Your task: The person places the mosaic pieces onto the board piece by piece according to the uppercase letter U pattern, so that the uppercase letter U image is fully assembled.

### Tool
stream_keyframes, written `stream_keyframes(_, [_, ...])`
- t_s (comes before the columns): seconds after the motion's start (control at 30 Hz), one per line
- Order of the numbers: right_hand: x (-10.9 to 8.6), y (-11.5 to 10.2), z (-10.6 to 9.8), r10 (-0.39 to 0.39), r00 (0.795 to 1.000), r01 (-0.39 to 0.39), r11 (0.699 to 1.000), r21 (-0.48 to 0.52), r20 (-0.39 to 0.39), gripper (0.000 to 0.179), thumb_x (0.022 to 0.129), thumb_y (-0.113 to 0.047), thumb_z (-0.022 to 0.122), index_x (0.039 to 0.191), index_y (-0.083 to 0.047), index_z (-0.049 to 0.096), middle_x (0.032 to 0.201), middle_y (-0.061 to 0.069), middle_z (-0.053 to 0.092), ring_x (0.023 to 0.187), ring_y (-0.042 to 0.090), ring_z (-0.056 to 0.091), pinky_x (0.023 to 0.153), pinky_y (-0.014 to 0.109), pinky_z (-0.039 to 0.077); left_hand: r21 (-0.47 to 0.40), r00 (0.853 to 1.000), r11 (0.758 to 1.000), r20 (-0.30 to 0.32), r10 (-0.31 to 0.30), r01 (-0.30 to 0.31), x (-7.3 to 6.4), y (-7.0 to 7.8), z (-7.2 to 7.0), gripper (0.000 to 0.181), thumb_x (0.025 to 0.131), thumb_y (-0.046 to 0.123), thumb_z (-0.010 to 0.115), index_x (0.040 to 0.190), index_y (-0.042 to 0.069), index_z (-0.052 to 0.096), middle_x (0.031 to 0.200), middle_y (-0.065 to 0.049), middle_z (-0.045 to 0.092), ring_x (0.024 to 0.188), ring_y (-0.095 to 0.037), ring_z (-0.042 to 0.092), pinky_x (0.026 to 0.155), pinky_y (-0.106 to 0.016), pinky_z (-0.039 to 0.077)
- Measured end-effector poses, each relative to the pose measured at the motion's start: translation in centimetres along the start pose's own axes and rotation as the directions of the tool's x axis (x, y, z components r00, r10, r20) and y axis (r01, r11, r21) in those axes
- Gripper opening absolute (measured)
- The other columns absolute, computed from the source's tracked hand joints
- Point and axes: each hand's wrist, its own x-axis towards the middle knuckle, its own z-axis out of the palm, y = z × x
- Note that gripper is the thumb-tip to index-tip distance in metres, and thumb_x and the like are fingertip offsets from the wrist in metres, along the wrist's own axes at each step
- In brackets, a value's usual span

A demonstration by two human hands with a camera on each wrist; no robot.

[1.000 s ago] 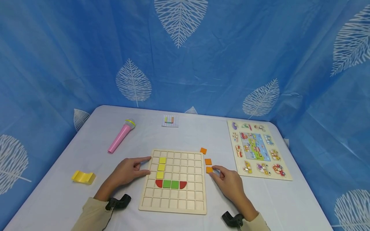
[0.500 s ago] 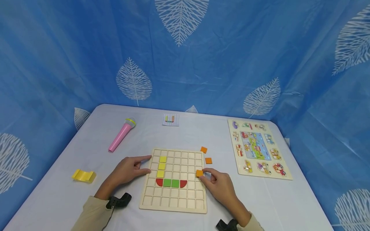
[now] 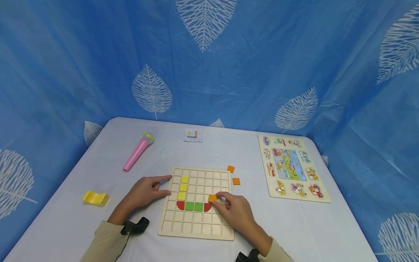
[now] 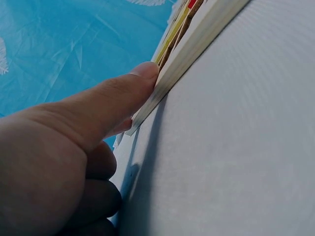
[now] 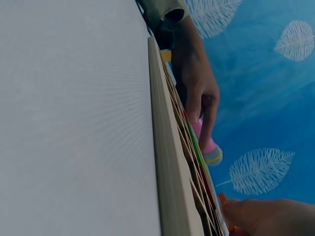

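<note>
A wooden grid board (image 3: 196,229) lies on the table. My left hand (image 3: 144,193) is at its left edge, thumb and index finger stretched out against the rim; the left wrist view shows the thumb tip (image 4: 146,70) on the board's edge. Between thumb and index finger my right hand (image 3: 237,213) pinches an orange square tile (image 3: 212,198) over the board, just above the right red quarter-round tile (image 3: 207,207). Set in the grid are a column of yellow tiles (image 3: 183,187), two green tiles (image 3: 189,206) and a left red quarter-round tile (image 3: 180,205).
Two loose orange tiles (image 3: 236,181) lie right of the board. Behind it is a small pattern card (image 3: 193,135). A pink toy microphone (image 3: 135,154) and a yellow curved block (image 3: 95,198) are on the left; a picture puzzle board (image 3: 271,189) lies right.
My right hand has picked up the nearest orange tile from beside the board and carried it left over the grid. My left hand stays at the board's edge.
</note>
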Motion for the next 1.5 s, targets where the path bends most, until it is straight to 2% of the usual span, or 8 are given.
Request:
stream_keyframes(0.17, [0.35, -0.39, 0.41, -0.007, 1.0, 0.008, 0.999, -0.052, 0.007, 0.025, 0.088, -0.037, 0.082, 0.105, -0.02, 0.078, 0.051, -0.02, 0.031, 0.047, -0.003, 0.026, 0.048, 0.021, 0.024, 0.001, 1.0, 1.0, 0.005, 0.003, -0.003, 0.05, 0.0, 0.07, 0.065, 0.083, 0.043, 0.084, 0.139, 0.015, 0.066, 0.059, 0.007, 0.038, 0.054, -0.009, 0.034, 0.051, -0.025, 0.026])
stream_keyframes(0.6, [0.46, -0.54, 0.71, -0.009, 1.0, 0.011, 0.997, -0.075, 0.025, 0.03, 0.087, -0.044, 0.081, 0.108, -0.022, 0.079, 0.052, -0.019, 0.033, 0.048, -0.003, 0.028, 0.048, 0.021, 0.023, -0.003, 1.0, 1.0, 0.005, 0.001, -0.001, -0.01, -0.1, 0.04, 0.064, 0.084, 0.043, 0.083, 0.139, 0.016, 0.066, 0.059, 0.008, 0.037, 0.054, -0.009, 0.033, 0.051, -0.025, 0.026])
stream_keyframes(0.87, [0.46, -0.43, 0.88, -0.017, 1.0, 0.017, 0.999, -0.034, 0.01, 0.026, 0.09, -0.036, 0.08, 0.111, -0.021, 0.08, 0.049, -0.022, 0.032, 0.046, -0.004, 0.028, 0.046, 0.021, 0.024, -0.026, 1.0, 1.0, 0.005, -0.001, 0.001, -0.19, 0.13, -0.09, 0.063, 0.084, 0.041, 0.084, 0.138, 0.015, 0.067, 0.06, 0.009, 0.038, 0.055, -0.008, 0.035, 0.051, -0.025, 0.027])
stream_keyframes(1.2, [0.45, -0.55, 0.94, 0.008, 0.999, -0.007, 0.999, -0.034, 0.034, 0.03, 0.091, -0.04, 0.078, 0.116, -0.025, 0.079, 0.046, -0.022, 0.031, 0.044, -0.002, 0.029, 0.045, 0.022, 0.024, -0.021, 1.0, 1.0, 0.009, -0.002, 0.003, -0.15, 0.08, -0.18, 0.063, 0.084, 0.041, 0.084, 0.139, 0.014, 0.066, 0.06, 0.009, 0.037, 0.055, -0.008, 0.035, 0.052, -0.025, 0.027])
stream_keyframes(1.5, [0.33, -0.43, 0.72, 0.01, 1.0, -0.01, 1.0, 0.001, 0.026, 0.027, 0.093, -0.033, 0.078, 0.117, -0.022, 0.078, 0.049, -0.022, 0.032, 0.045, -0.003, 0.028, 0.047, 0.02, 0.023, -0.02, 1.0, 1.0, 0.017, -0.012, 0.013, -0.1, 0.12, -0.04, 0.064, 0.083, 0.041, 0.084, 0.139, 0.016, 0.066, 0.06, 0.009, 0.037, 0.055, -0.009, 0.035, 0.052, -0.025, 0.027])
